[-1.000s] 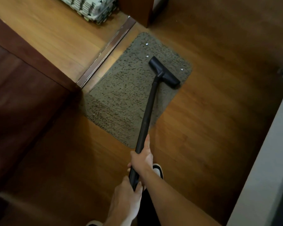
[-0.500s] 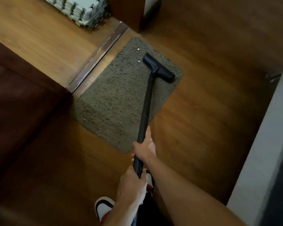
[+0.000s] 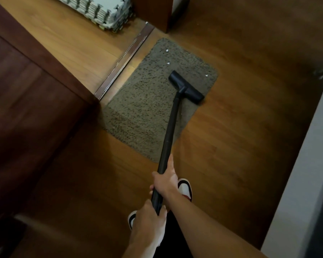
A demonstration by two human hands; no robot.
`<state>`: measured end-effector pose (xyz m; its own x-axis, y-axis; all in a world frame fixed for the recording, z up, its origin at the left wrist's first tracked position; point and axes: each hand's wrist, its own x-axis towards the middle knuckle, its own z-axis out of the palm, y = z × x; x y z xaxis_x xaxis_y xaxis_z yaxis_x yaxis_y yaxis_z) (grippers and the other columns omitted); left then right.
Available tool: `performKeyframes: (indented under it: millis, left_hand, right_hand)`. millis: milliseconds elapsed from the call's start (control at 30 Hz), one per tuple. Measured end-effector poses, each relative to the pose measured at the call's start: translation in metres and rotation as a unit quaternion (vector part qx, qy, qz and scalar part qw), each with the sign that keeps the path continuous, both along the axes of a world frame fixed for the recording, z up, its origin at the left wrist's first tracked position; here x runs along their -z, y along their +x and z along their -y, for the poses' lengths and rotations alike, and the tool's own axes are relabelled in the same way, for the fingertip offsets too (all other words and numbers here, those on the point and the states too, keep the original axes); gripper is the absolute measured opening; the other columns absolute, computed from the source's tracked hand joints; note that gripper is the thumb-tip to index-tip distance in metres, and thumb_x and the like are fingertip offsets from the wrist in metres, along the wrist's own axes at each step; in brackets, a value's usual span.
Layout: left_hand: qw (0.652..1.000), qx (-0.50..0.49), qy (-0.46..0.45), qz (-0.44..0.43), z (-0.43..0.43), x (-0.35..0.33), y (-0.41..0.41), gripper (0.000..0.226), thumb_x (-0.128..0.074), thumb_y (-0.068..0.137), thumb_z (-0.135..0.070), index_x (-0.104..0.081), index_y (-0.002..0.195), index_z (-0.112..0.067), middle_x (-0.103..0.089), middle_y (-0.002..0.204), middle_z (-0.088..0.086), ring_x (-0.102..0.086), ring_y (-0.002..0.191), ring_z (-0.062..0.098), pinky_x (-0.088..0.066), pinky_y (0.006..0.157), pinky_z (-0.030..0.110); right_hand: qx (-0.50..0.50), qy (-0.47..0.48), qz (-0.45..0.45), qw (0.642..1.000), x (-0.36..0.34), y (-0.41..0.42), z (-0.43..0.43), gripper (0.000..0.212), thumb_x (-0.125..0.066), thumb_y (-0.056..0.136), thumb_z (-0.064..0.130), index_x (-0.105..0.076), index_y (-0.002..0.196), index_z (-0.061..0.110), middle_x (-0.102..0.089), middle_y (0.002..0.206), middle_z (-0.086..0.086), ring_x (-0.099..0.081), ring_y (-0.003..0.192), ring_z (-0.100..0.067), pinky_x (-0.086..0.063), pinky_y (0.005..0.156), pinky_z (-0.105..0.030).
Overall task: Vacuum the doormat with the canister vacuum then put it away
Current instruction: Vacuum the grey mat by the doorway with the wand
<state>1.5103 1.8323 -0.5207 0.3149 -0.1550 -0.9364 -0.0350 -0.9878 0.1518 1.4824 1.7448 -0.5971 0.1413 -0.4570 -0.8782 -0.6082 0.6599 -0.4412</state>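
Since half a second ago the vacuum nozzle point(image 3: 186, 87) has slid back from the far right corner of the doormat point(image 3: 147, 101) toward the person, uncovering a small white scrap point(image 3: 206, 75) that now lies just beyond it. The nozzle sits flat on the mat by its right edge, with its right end reaching over that edge onto the wooden floor point(image 3: 241, 127). Two more white scraps point(image 3: 166, 50) lie nearer the mat's far edge, apart from the nozzle. The black vacuum tube point(image 3: 171, 131) runs from the nozzle back across the mat's near right corner to both hands. The right hand point(image 3: 165, 180) is wrapped around the tube further forward, and the left hand point(image 3: 149, 215) grips its near end just behind. White shoes point(image 3: 185, 189) stand on the floor under the hands. A dark wooden door point(image 3: 26, 90) stands to the left of the mat, a metal threshold strip point(image 3: 123, 58) runs along the mat's left side, and stacked foam tiles point(image 3: 101, 12) sit beyond it.
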Motion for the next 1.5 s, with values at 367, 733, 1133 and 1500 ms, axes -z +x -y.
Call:
performKeyframes:
  millis: [367,733,1133,1500]
  left_hand:
    - [0.998,0.067,0.001,-0.006,-0.035,-0.017,0.005,0.043,-0.046,0.098,-0.05,-0.043,0.134,-0.027,-0.052,0.094,-0.012,-0.055,0.091,0.008,-0.047,0.089,0.022]
    - [0.999,0.045,-0.008,-0.018,0.002,0.005,0.017,0.034,-0.048,0.097,-0.05,-0.049,0.123,-0.029,-0.06,0.091,-0.011,-0.063,0.085,0.008,-0.054,0.084,0.028]
    - [0.999,0.032,-0.026,-0.026,0.104,0.036,-0.005,0.022,-0.052,0.095,-0.05,-0.049,0.103,-0.03,-0.062,0.085,-0.007,-0.063,0.07,0.011,-0.055,0.062,0.029]
    - [0.999,0.022,-0.038,-0.033,0.189,0.039,-0.011,0.028,-0.054,0.095,-0.048,-0.054,0.109,-0.024,-0.064,0.087,0.0,-0.067,0.072,0.021,-0.061,0.069,0.036]
  right_hand:
    - [0.012,0.02,-0.035,0.999,-0.022,-0.003,-0.044,0.043,-0.055,0.1,0.013,-0.03,0.134,0.016,-0.062,0.09,-0.011,-0.06,0.049,-0.014,-0.052,0.046,-0.027]
    - [0.023,-0.019,-0.042,0.999,-0.009,0.01,0.0,0.033,-0.055,0.098,0.012,-0.037,0.125,0.018,-0.062,0.094,-0.013,-0.062,0.048,-0.015,-0.053,0.046,-0.027]
    - [-0.011,-0.052,-0.048,0.997,0.008,-0.006,0.114,0.032,-0.056,0.098,0.014,-0.039,0.124,0.019,-0.061,0.086,-0.008,-0.063,0.048,-0.015,-0.056,0.047,-0.03]
    - [-0.032,-0.072,-0.092,0.993,0.014,-0.008,0.195,0.037,-0.061,0.093,0.018,-0.041,0.124,0.019,-0.063,0.099,-0.011,-0.073,0.072,-0.03,-0.063,0.067,-0.05]
